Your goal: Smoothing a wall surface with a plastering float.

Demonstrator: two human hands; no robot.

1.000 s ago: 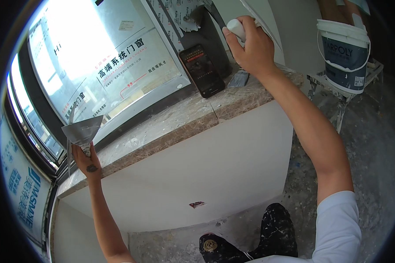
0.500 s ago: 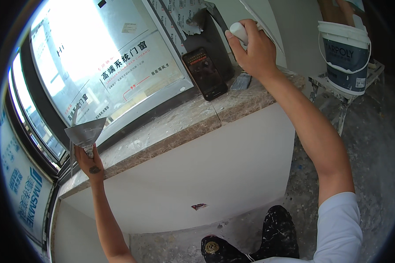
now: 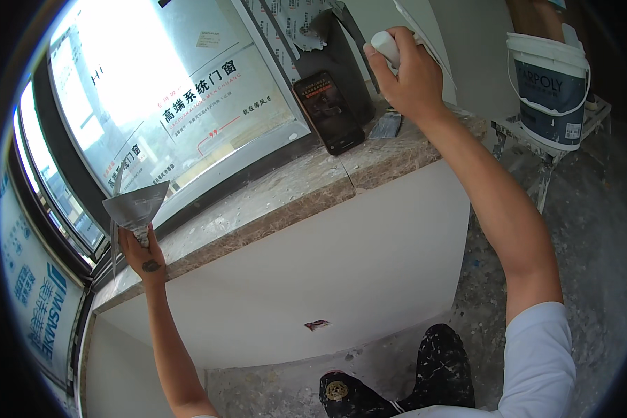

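Observation:
My left hand [image 3: 143, 258] at the lower left of the window grips a wide steel putty knife [image 3: 136, 203] by its handle, with a thin metal strip or blade [image 3: 114, 247] upright beside it. My right hand [image 3: 416, 80] is raised at the upper right, closed around the white handle [image 3: 386, 49] of a pale trowel whose thin edge shows behind my fingers. A black phone [image 3: 327, 111] stands leaning on the marble sill [image 3: 285, 205], just below and left of my right hand. A small flat scraper [image 3: 386, 127] lies beside the phone.
A film-covered window [image 3: 209, 125] with printed lettering rises behind the sill. A white bucket with dark label [image 3: 547, 83] sits on a splattered stand [image 3: 599, 115] at right. Below the sill are a white wall [image 3: 369, 251], a dusty floor [image 3: 522, 348] and my black shoes [image 3: 442, 355].
Both hands and the tools in them keep nearly the same pose; my right hand is slightly farther right than a second ago, along with a small shift of the whole view.

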